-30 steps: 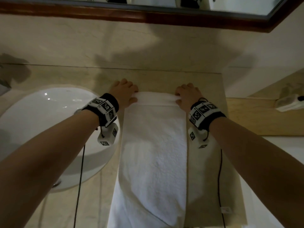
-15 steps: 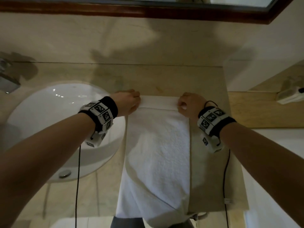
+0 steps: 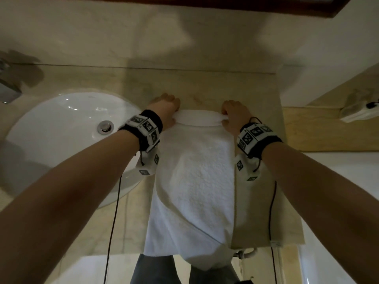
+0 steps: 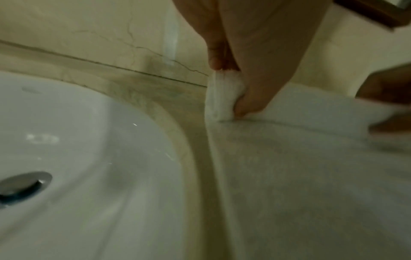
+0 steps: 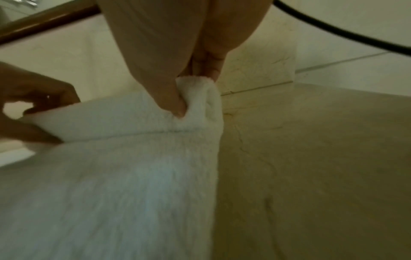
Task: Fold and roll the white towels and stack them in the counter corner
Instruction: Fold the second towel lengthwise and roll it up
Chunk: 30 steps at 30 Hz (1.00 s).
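Observation:
A white towel lies folded into a long strip on the beige counter, its near end hanging over the front edge. Its far end is turned over into a small roll. My left hand pinches the roll's left end between thumb and fingers. My right hand pinches the roll's right end the same way. Both thumbs press into the roll from the near side.
A white round sink with a chrome drain sits just left of the towel. The wall runs along the counter's back, with a corner at the right. A dark mirror frame hangs above. Cables dangle from both wrists.
Both hands, which lay at the towel's far edge, have curled round it and turned it over into a small roll. The view has also shifted a little.

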### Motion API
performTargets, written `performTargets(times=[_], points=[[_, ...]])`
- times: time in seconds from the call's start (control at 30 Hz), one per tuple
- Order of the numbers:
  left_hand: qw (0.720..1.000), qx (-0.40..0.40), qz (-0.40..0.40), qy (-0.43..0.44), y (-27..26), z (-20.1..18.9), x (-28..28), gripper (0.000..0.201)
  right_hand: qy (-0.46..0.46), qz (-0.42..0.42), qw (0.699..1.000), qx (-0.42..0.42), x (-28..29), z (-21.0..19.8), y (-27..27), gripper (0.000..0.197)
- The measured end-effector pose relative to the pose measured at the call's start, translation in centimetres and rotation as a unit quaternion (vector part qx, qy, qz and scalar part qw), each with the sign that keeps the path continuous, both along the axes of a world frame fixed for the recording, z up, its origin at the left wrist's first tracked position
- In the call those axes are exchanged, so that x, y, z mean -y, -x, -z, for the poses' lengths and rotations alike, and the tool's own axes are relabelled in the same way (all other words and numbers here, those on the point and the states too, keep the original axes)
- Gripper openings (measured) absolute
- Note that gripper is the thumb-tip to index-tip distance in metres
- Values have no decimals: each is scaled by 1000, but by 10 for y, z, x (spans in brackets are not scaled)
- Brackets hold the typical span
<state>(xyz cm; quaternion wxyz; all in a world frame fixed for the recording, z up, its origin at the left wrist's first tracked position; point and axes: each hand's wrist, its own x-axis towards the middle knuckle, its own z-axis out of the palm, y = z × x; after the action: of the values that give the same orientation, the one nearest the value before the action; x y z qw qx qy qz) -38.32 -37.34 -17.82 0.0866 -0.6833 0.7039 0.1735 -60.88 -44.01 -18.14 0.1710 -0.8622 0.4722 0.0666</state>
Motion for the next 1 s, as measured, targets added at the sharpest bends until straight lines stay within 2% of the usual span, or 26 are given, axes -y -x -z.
performTargets(times=[0.1,0.17,0.27,0.33,0.4,0.47,0.5,0.57,0.7,0.87,1.0], points=[[997,-4,30,69,4,7,-21,23,9,-15,999,36,-14,3,10,20],[995,-18,79,62,4,11,-35,14,5,-31,999,38,-32,11,17,20],[991,-53,101,70,1,19,-52,10,-3,-48,997,67,-55,22,28,16],[992,-71,77,73,4,13,-54,17,-18,-13,996,88,-54,15,29,17],[996,-65,20,53,6,5,-46,22,-42,48,994,92,-41,6,25,24],[997,-67,-34,-16,7,-3,-35,45,-68,84,993,43,-28,0,20,45],[997,-56,-36,-48,7,-5,-30,51,-74,69,995,-11,-25,-1,17,53],[997,-21,-1,-78,7,-4,-24,50,-83,27,992,-88,-25,2,13,53],[998,22,32,-55,5,2,-22,42,-30,-10,995,-94,-27,5,10,44],[998,-2,8,59,12,3,-21,38,81,-8,995,-50,-26,6,12,37],[999,39,26,17,21,5,-29,37,54,-7,997,-49,-48,13,13,39]])
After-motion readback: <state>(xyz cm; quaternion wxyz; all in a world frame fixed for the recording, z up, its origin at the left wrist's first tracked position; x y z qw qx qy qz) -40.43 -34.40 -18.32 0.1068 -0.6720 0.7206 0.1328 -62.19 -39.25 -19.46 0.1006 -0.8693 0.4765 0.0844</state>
